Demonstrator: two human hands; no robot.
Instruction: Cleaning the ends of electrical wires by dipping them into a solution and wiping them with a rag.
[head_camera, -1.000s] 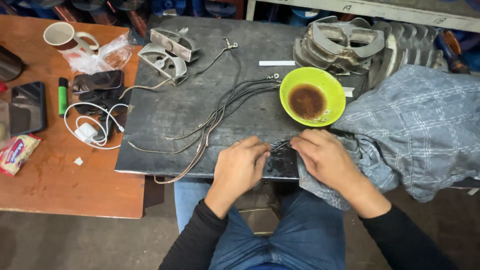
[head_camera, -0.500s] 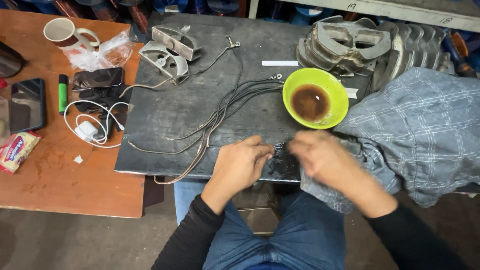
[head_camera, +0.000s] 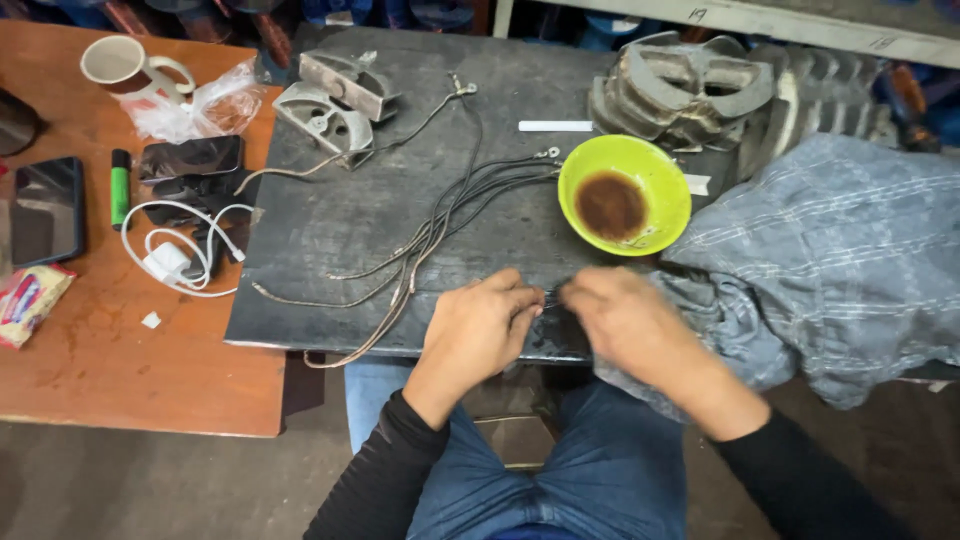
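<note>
Left hand (head_camera: 480, 325) and right hand (head_camera: 625, 320) at near edge of dark work slab (head_camera: 330, 230), fingers curled shut, pinching small dark wire end (head_camera: 550, 297) between them. Compared with half a second ago: hands slightly further apart, right hand sharper, less blur. Wire bundle (head_camera: 440, 215) unchanged, fanned across slab. Green bowl (head_camera: 625, 192) of brown liquid just beyond right hand, same spot. Grey cloth (head_camera: 820, 250) under right wrist, unmoved.

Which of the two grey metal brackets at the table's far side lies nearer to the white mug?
The lower-left bracket; the other bracket sits further right of the mug.
</note>
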